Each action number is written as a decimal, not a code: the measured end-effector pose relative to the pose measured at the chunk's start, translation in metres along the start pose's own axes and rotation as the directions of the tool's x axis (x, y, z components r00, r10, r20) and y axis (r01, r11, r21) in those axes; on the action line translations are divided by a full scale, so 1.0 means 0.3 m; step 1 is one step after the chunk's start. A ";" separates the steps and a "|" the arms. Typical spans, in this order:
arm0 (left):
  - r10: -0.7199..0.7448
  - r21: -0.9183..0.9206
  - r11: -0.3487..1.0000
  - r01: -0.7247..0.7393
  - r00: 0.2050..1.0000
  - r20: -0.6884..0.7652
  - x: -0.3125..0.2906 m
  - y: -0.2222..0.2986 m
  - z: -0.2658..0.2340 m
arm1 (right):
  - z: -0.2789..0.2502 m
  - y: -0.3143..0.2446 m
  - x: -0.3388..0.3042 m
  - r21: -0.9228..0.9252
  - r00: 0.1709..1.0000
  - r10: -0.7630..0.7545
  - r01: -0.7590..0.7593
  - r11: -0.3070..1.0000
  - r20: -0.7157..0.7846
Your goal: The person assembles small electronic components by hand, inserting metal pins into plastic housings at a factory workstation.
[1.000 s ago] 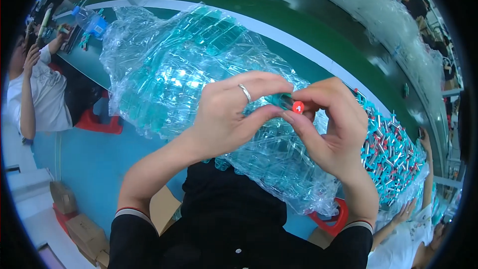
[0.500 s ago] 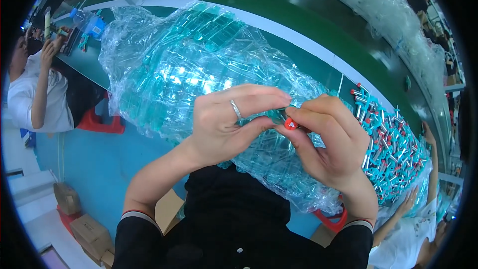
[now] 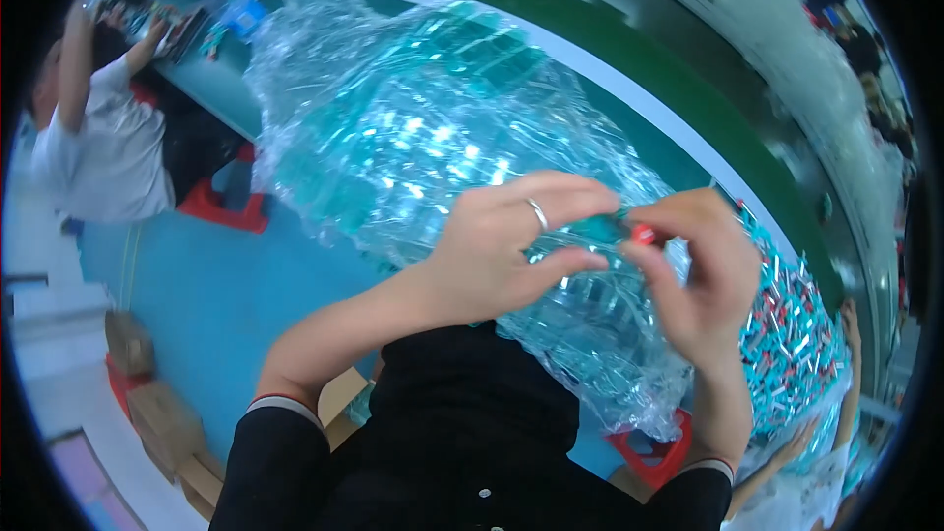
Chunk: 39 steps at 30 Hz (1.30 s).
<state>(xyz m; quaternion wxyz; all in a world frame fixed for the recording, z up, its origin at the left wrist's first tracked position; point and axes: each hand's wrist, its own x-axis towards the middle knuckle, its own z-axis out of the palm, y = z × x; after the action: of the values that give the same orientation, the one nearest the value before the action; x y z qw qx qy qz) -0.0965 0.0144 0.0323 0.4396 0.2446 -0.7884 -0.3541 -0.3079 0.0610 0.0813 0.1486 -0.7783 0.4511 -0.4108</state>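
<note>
Head view: compared with half a second ago, the left hand (image 3: 501,246)'s thumb has come away from the right hand (image 3: 713,256)'s, and its grip is spread; whether its forefinger touches the piece, I cannot tell. The right grip pinches the small red-ended piece (image 3: 642,234), partly hiding it, above the clear bag (image 3: 315,39) of teal parts. A blue label (image 3: 246,16) wraps a clear bottle, its print too blurred to read. At right lies a pile of teal, red and silver pieces (image 3: 787,344); beyond the bag runs a green belt (image 3: 649,49). Leftward are a red stool (image 3: 204,202), cardboard boxes (image 3: 162,423) and a person in white (image 3: 108,157).
</note>
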 end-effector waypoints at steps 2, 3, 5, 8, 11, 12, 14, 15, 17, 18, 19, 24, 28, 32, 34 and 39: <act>-0.013 0.185 0.982 0.030 0.995 -0.094 -0.038 0.019 -0.051 | -0.008 0.101 0.009 0.182 0.972 0.221 -0.204 0.962 -0.079; -0.030 0.343 0.937 0.066 0.993 -0.110 -0.076 0.012 -0.100 | -0.034 0.156 0.025 0.287 0.909 0.411 -0.375 0.882 -0.075; -0.145 0.446 0.858 0.253 0.954 -0.263 -0.156 -0.029 -0.212 | -0.098 0.337 0.053 0.303 0.859 0.507 -0.463 0.833 -0.079; -0.206 0.678 0.634 0.372 0.926 -0.315 -0.192 -0.103 -0.404 | -0.178 0.604 0.083 0.203 0.749 0.646 -0.617 0.761 -0.145; -0.279 0.762 0.576 0.296 0.947 -0.156 -0.224 -0.229 -0.480 | -0.147 0.782 0.110 -0.376 0.856 0.355 -0.491 0.786 -0.376; -0.322 0.750 0.586 0.306 0.938 -0.131 -0.199 -0.251 -0.456 | -0.146 0.777 0.109 -0.481 0.895 0.262 -0.419 0.771 -0.360; -0.442 0.754 0.526 0.393 0.884 -0.152 -0.164 -0.248 -0.418 | 0.001 0.489 0.180 -0.397 0.958 0.226 -0.278 0.875 -0.174; -0.477 0.773 0.489 0.404 0.866 -0.151 -0.150 -0.238 -0.415 | 0.092 0.377 0.170 -0.371 0.999 0.044 -0.050 0.927 -0.026; -0.524 0.794 0.432 0.427 0.836 -0.164 -0.159 -0.211 -0.420 | 0.231 0.170 0.115 -0.203 0.917 -0.063 0.154 0.967 0.393; -0.512 0.771 0.462 0.437 0.842 -0.171 -0.171 -0.212 -0.435 | 0.277 0.126 0.069 -0.209 0.831 -0.035 0.180 0.961 0.555; -0.496 0.747 0.497 0.442 0.851 -0.174 -0.186 -0.219 -0.449 | 0.301 0.128 0.032 -0.249 0.816 -0.032 0.213 0.945 0.577; -0.545 0.312 0.759 0.571 0.820 -0.175 -0.202 -0.264 -0.534 | 0.280 0.129 0.010 -0.348 0.820 0.011 0.230 0.909 0.572; -0.720 -0.057 0.678 0.733 0.647 -0.250 -0.228 -0.289 -0.596 | 0.276 0.189 -0.003 -0.309 0.839 0.015 0.183 0.933 0.544; -0.549 -0.827 0.542 0.152 0.808 -0.212 -0.497 -0.379 -0.852 | 0.299 0.259 0.038 0.289 0.892 0.139 -0.282 0.915 0.431; -0.610 -0.825 0.564 0.024 0.686 -0.396 -0.459 -0.329 -0.838 | 0.265 0.316 0.101 0.844 0.898 0.348 -0.394 0.364 0.269; -0.567 -0.728 0.666 0.164 0.746 -0.350 -0.274 -0.284 -0.553 | -0.209 0.389 0.141 0.625 0.834 0.525 -0.320 0.712 -0.171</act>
<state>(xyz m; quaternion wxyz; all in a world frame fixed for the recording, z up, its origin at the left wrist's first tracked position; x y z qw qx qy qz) 0.0942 -0.0389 -0.0161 0.6183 0.3262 -0.3811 -0.6051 -0.4133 -0.0292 0.0712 0.3868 -0.4883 0.4933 -0.6072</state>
